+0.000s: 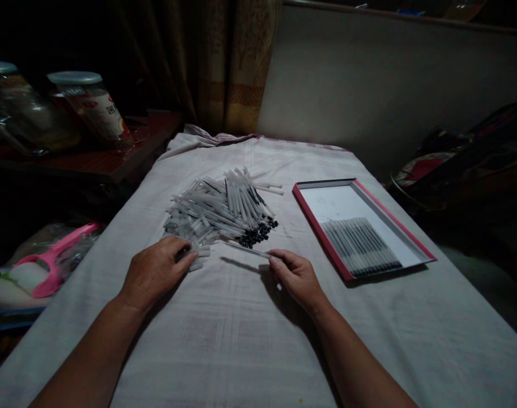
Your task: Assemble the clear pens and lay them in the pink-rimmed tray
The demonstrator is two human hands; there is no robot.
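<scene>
A heap of clear pen barrels with black tips [224, 212] lies on a white cloth-covered table [250, 340]. My left hand [156, 271] rests at the heap's near left edge, fingers curled round some small clear pieces [197, 256]. My right hand [294, 276] pinches the end of one thin pen [247, 250] that points left toward the heap, just above the cloth. To the right lies a shallow red-edged box lid [321, 231] with a neat row of pens [360, 246] in it.
Two lidded glass jars [90, 107] stand on a dark wooden shelf at the left. A pink plastic tool [54, 260] lies below it on some bags. A dark bag [466, 164] sits at the right; a curtain and wall stand behind.
</scene>
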